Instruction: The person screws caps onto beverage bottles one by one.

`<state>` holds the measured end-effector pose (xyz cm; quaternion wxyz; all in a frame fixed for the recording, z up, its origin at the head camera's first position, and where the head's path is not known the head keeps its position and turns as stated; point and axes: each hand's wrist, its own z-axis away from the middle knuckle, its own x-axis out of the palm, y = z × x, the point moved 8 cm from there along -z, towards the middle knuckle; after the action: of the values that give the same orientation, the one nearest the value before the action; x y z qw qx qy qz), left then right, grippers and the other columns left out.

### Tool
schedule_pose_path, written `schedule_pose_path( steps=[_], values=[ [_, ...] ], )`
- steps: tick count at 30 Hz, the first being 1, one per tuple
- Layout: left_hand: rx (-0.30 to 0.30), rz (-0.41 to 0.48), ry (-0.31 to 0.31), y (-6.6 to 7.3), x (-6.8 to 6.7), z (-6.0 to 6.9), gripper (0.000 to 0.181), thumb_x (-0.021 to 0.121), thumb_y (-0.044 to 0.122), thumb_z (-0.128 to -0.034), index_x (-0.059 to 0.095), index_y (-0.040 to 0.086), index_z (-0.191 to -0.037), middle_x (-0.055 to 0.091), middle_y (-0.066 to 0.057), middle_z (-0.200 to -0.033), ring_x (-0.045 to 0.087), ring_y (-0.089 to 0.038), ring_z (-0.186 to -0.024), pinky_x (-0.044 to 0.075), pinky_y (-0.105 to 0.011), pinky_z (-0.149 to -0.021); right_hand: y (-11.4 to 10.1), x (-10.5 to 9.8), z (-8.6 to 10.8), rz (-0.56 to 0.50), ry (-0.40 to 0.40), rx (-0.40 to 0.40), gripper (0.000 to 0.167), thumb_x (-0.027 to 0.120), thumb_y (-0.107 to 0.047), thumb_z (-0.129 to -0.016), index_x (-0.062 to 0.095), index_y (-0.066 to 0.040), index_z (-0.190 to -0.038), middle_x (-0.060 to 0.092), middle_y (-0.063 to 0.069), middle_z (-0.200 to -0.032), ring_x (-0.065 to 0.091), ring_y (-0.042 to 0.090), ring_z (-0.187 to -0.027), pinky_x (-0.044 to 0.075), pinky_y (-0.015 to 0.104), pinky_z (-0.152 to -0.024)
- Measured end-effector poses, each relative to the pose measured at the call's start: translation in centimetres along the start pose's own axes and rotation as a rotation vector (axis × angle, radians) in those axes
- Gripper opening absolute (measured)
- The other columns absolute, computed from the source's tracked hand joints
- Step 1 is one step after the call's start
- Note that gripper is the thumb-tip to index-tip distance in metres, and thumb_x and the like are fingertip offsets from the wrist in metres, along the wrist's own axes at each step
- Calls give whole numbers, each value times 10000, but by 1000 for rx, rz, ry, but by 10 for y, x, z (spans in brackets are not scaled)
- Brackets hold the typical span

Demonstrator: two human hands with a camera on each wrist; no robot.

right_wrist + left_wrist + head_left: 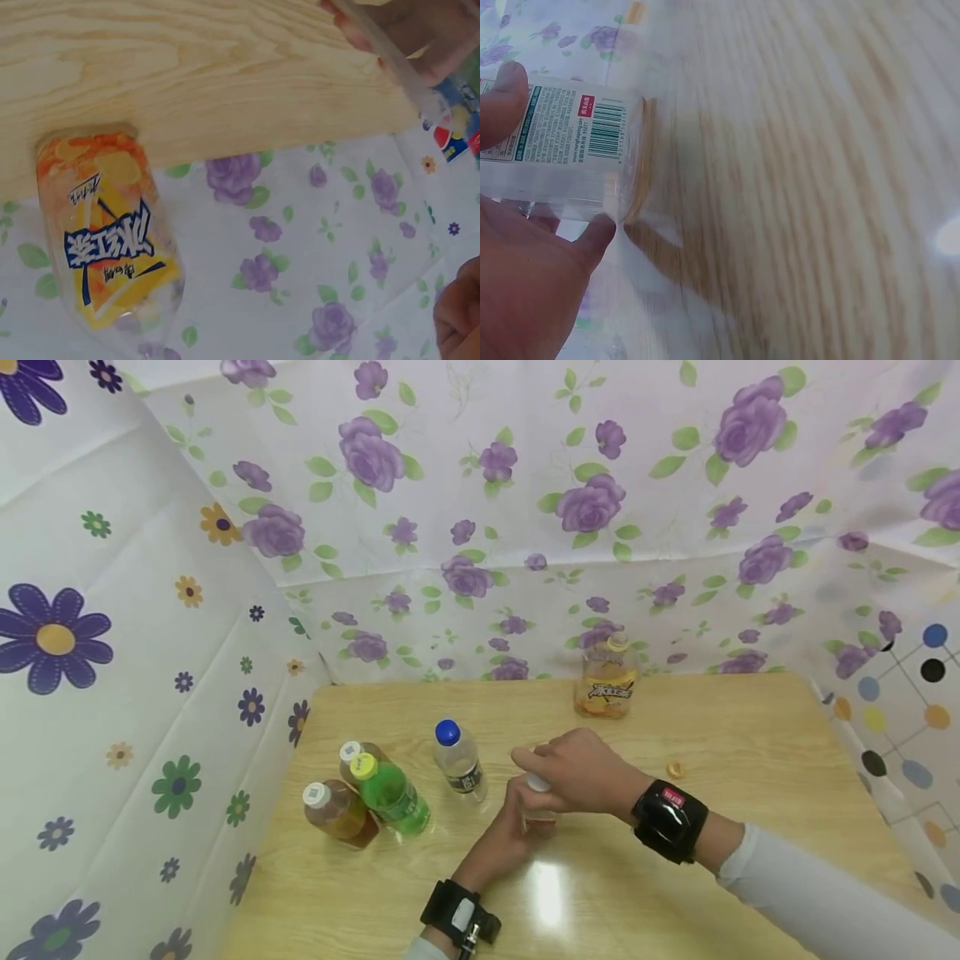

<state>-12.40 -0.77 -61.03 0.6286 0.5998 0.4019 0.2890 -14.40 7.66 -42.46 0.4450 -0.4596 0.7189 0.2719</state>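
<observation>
A barcoded clear bottle (pixel 570 161) was gripped round its body by the left hand (pixel 507 831), base down on the bench (pixel 750 735), probably just for steadiness; its white cap (pixel 537 782) was pinched from above by the right hand (pixel 581 772); the blue-capped bottle (pixel 460 762) was parked nearby, seemingly out of the way.

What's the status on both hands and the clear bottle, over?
Left hand gripping clear bottle, roughly upright. Right hand gripping its top. Blue-capped bottle standing nearby, apparently not in the way.
</observation>
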Motion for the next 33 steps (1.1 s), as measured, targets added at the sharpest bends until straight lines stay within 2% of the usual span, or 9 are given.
schedule_pose_path(
  steps=[4, 7, 14, 16, 20, 26, 29, 31, 33],
  values=[
    [-19, -28, 16, 0, -1, 1, 817, 714, 220, -1034, 171, 435, -1605, 308, 71, -1662, 444, -199, -1450, 497, -382, -1068, -1, 1, 2, 24, -22, 95, 292, 638, -386, -988, 455, -168, -925, 282, -120, -631, 249, 43, -503, 200, 209, -448],
    [-31, -43, 26, 1, -1, 1, 804, 709, 212, -1036, 177, 435, -1597, 300, 81, -1667, 398, -198, -1485, 474, -413, -1098, -1, 2, 3, 35, -23, 134, 309, 627, -406, -1005, 451, -166, -920, 293, -117, -625, 261, 46, -500, 206, 212, -442],
    [-58, -87, 12, 0, -2, 1, 799, 708, 295, -1037, 160, 470, -1591, 288, 126, -1669, 298, -159, -1539, 295, -526, -1219, 2, 6, 6, 22, 11, 136, 321, 623, -431, -1002, 453, -179, -898, 304, -133, -616, 283, 34, -495, 223, 203, -436],
    [-58, -95, -3, -1, -3, 1, 818, 722, 318, -1026, 157, 476, -1595, 297, 128, -1668, 305, -156, -1535, 293, -532, -1219, 3, 6, 7, 18, 17, 132, 320, 616, -434, -1002, 450, -184, -889, 304, -139, -620, 284, 29, -497, 222, 197, -436],
    [-37, -103, -30, 1, -5, -1, 863, 769, 321, -994, 158, 459, -1588, 308, 110, -1662, 378, -166, -1495, 398, -484, -1166, 3, 6, 7, 21, 32, 104, 328, 567, -441, -1026, 432, -183, -873, 286, -137, -630, 277, 35, -505, 221, 197, -444],
    [-4, -85, -16, 8, -8, -4, 912, 862, 289, -919, 239, 428, -1570, 423, 112, -1576, 457, -152, -1424, 399, -448, -1163, 1, 4, 4, 10, 71, 29, 280, 557, -377, -1002, 419, -177, -863, 267, -131, -637, 274, 53, -513, 224, 205, -453],
    [-16, -85, 7, 10, -12, -2, 812, 865, 277, -913, 344, 423, -1519, 523, 118, -1485, 538, -143, -1338, 443, -440, -1118, 0, 5, 4, 1, 56, -21, 275, 587, -365, -957, 414, -180, -850, 265, -125, -634, 266, 59, -522, 231, 215, -461],
    [-38, -100, 6, 11, -14, 0, 764, 859, 270, -911, 382, 431, -1485, 578, 121, -1410, 594, -132, -1258, 489, -413, -1060, -1, 6, 5, -12, 35, -61, 282, 570, -386, -973, 418, -189, -841, 280, -129, -643, 268, 55, -537, 244, 218, -477],
    [-56, -110, -8, 11, -16, 1, 794, 864, 247, -890, 388, 451, -1492, 602, 126, -1379, 625, -123, -1207, 517, -391, -1015, -2, 6, 7, -35, 16, -110, 295, 526, -411, -1016, 428, -198, -836, 299, -135, -654, 272, 49, -552, 259, 219, -498]
  ],
)
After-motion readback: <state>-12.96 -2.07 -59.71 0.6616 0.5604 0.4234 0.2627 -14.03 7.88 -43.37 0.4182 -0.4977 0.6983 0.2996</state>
